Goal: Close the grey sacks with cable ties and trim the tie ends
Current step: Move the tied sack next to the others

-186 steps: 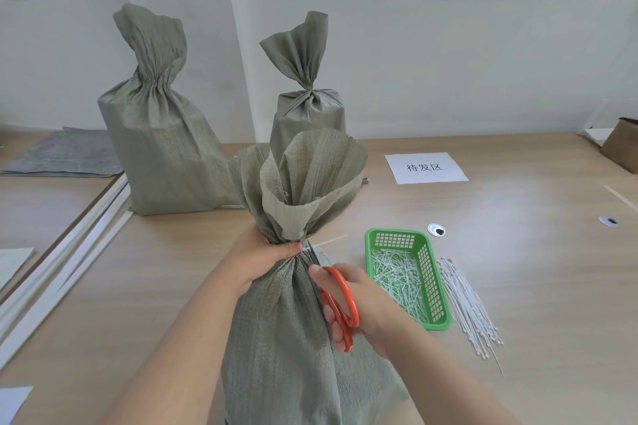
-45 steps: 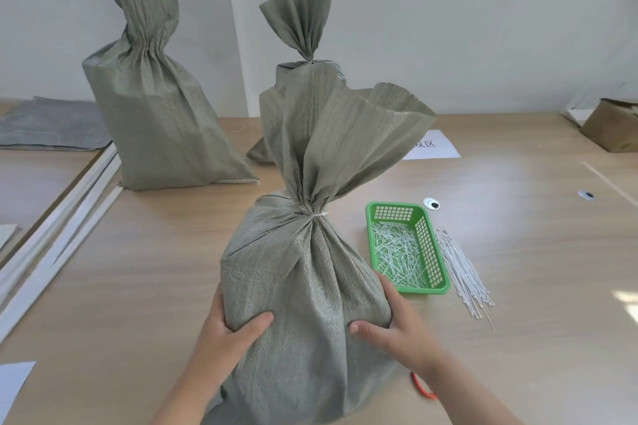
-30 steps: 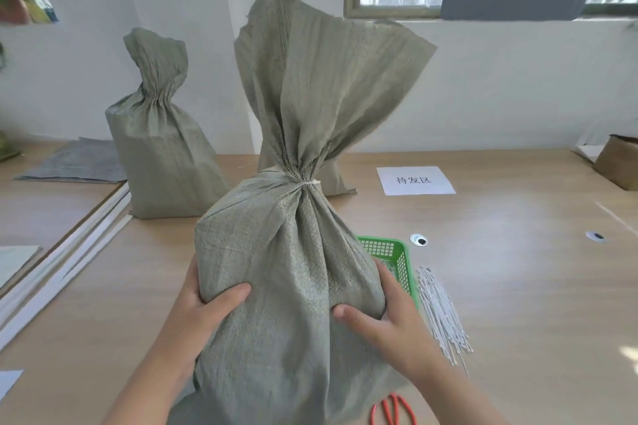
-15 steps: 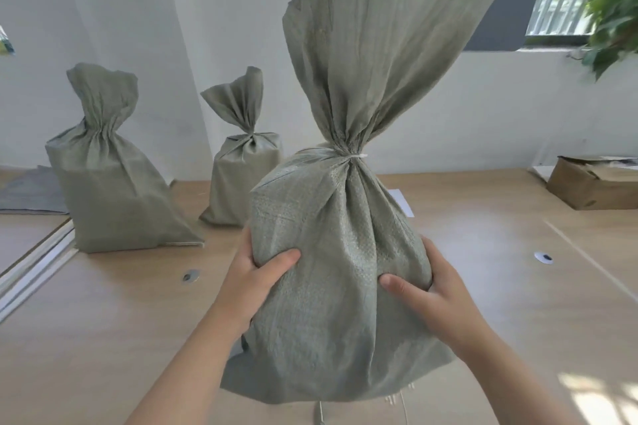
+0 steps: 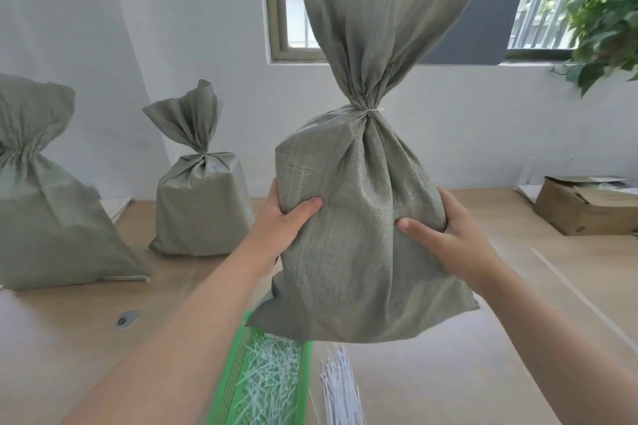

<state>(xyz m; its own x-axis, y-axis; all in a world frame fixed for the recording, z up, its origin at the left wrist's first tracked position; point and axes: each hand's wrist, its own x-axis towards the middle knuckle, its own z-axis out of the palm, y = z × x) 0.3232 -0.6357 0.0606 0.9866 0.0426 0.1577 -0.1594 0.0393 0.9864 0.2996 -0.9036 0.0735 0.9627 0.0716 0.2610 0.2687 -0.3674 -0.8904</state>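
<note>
A grey woven sack [image 5: 359, 252] hangs in the air above the table, upright, its neck cinched by a white cable tie [image 5: 367, 110] with a short stub. My left hand [image 5: 284, 222] grips its left side and my right hand [image 5: 445, 235] grips its right side. Two other tied grey sacks stand on the table: one at the far left [image 5: 45, 217] and one further back [image 5: 200, 197]. Below the held sack lie a green basket [image 5: 303, 386] of trimmed tie ends and a bundle of white cable ties [image 5: 340, 390]. The scissors are out of view.
A brown cardboard box [image 5: 583, 207] sits at the right end of the wooden table [image 5: 448, 373]. A round cable grommet [image 5: 127, 318] is set in the tabletop at left. A white wall, a window and a leafy plant [image 5: 604, 28] lie behind.
The scissors have left my right hand. Both hands took the sack by its sides and lifted it off the table, carrying it up and to the right over the basket.
</note>
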